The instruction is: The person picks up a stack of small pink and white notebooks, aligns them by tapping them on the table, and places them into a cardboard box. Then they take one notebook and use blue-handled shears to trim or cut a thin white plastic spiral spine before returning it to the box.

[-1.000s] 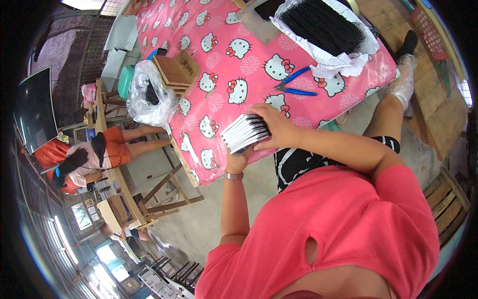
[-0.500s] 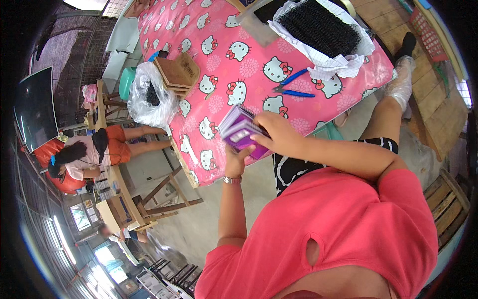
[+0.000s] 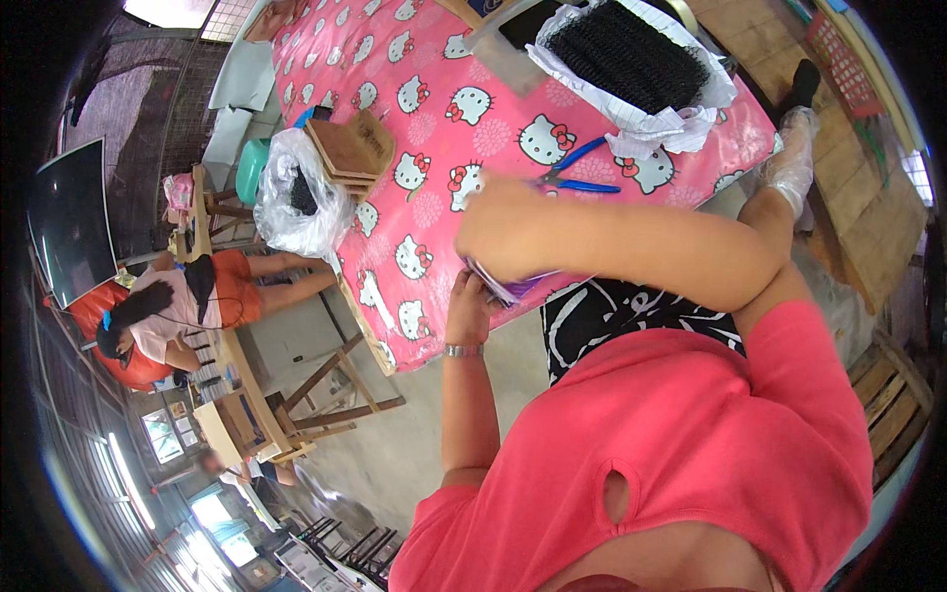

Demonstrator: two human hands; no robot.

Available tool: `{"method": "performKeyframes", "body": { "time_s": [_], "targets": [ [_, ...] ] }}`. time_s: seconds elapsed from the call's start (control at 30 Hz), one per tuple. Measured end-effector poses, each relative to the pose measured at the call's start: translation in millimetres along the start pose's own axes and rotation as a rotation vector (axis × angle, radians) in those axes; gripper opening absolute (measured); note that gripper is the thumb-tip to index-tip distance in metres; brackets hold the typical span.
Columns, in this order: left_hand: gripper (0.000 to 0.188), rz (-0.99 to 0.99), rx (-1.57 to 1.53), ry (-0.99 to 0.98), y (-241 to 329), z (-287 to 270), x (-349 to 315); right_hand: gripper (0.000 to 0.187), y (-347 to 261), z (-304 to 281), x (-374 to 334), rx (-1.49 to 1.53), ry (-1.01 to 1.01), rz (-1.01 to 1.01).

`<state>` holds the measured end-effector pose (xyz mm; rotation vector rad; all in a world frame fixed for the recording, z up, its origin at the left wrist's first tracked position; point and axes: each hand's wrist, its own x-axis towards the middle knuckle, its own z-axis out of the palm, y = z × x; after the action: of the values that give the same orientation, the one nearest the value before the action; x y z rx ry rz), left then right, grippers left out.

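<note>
Near the front edge of the table, my left hand point(image 3: 473, 306) has its fingers bent round a purple booklet-like stack point(image 3: 531, 288) with pale edges. My right hand point(image 3: 501, 232) lies over the top of that stack and hides most of it. Motion smears its fingers, so I cannot see how they are placed. Just beyond my right hand, pliers with blue handles point(image 3: 589, 185) lie spread on the pink, cat-patterned table cover point(image 3: 434, 326).
Black wavy strands point(image 3: 626, 59) lie on white lined paper point(image 3: 656, 133) at the back right. Brown boards point(image 3: 350, 148) and a clear plastic bag point(image 3: 330, 212) with black material sit along the table's left side. Another person point(image 3: 163, 311) bends over a wooden bench point(image 3: 242, 380) farther left.
My right hand has swung to the left and over the purple stack, covering most of it. My left hand still holds the stack, slightly lower-tilted.
</note>
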<state>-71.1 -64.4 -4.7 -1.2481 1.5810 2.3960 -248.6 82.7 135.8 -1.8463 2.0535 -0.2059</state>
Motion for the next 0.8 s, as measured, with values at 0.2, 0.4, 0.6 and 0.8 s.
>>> {"method": "performKeyframes", "body": {
  "time_s": [0.2,0.4,0.6,0.8],
  "targets": [
    [0.047,-0.099,-0.157,-0.090,15,10,-7,0.035,-2,108,15,-0.072,0.730,-0.119],
    [0.061,0.079,0.019,-0.021,8,37,-1,0.082,9,146,-15,0.763,0.718,0.618],
    [0.068,0.118,0.134,0.057,21,49,0,0.093,-1,140,-7,0.937,0.729,0.430],
    [0.059,0.457,0.209,-0.153,11,24,-31,0.098,11,109,-18,1.110,0.621,0.022]
  ]
}}
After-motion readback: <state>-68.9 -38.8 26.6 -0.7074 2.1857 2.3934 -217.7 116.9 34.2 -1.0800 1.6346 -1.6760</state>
